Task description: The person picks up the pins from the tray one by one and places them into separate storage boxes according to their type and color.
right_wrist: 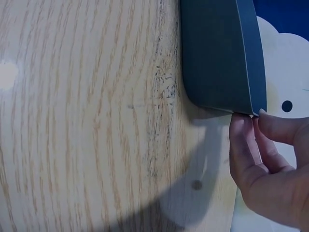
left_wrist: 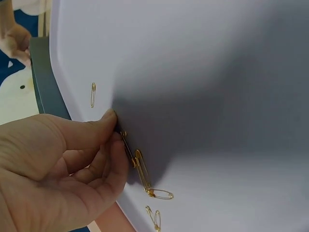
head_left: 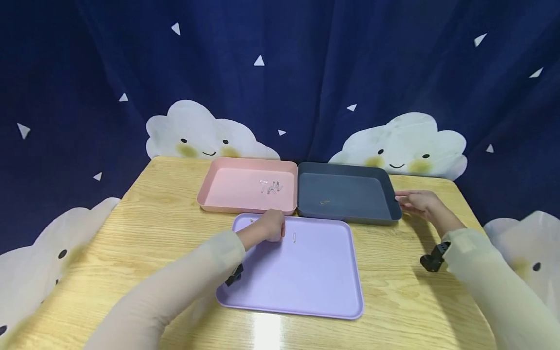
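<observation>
Left sleeve (head_left: pixel 175 287) foremost | left hand (head_left: pixel 271 226) nearer, curled against safety pins (left_wrist: pixel 143 171) lying aslant beside it, grip unclear | right hand (head_left: pixel 419 203), loosely bent, touches dark tray (head_left: pixel 354 189)

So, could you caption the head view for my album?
Left hand over a purple tray with safety pins, right hand touching a dark tray, a pink tray beside it.

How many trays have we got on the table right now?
3: the pink tray at back left, the dark tray beside it at back right, and the lilac tray in front of both, nearest the person. No other tray shows.
</observation>
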A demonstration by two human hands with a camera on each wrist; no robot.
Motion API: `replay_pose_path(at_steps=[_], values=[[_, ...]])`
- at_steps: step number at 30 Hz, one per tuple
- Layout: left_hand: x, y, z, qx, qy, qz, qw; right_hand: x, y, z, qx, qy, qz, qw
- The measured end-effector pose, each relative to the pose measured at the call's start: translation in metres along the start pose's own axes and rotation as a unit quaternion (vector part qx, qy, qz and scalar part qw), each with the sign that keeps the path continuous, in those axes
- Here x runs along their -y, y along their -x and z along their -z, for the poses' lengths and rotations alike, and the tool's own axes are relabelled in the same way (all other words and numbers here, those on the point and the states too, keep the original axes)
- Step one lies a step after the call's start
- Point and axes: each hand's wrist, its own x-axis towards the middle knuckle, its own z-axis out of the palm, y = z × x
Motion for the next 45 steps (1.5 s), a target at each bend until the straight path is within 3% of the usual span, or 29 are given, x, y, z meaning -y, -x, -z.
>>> replay_pose_path(at_steps=[5,14,21,33,38,45], values=[[0.0,-0.004,-0.002,-0.003,-0.01,-0.005,0.9999,-0.003,-0.001,-0.001,-0.015,0.002,-0.001,1.0],[0.002,0.004,0.002,0.006,0.015,0.035,0.9992,0.005,0.001,-0.009,-0.037,0.023,0.006,0.999],[0.001,0.001,0.011,0.026,0.01,0.028,0.9992,0.011,0.001,-0.005,-0.041,0.019,0.013,0.999],[-0.01,-0.002,0.02,0.058,0.08,-0.003,0.9951,0.007,0.005,-0.003,-0.025,0.007,0.007,1.0],[-0.012,-0.005,0.022,0.064,0.153,-0.003,0.9861,0.003,0.004,-0.001,-0.023,0.001,-0.001,1.0],[-0.01,-0.007,0.024,0.071,0.292,0.024,0.9536,0.0,0.005,0.0,-0.025,-0.008,0.001,1.0]])
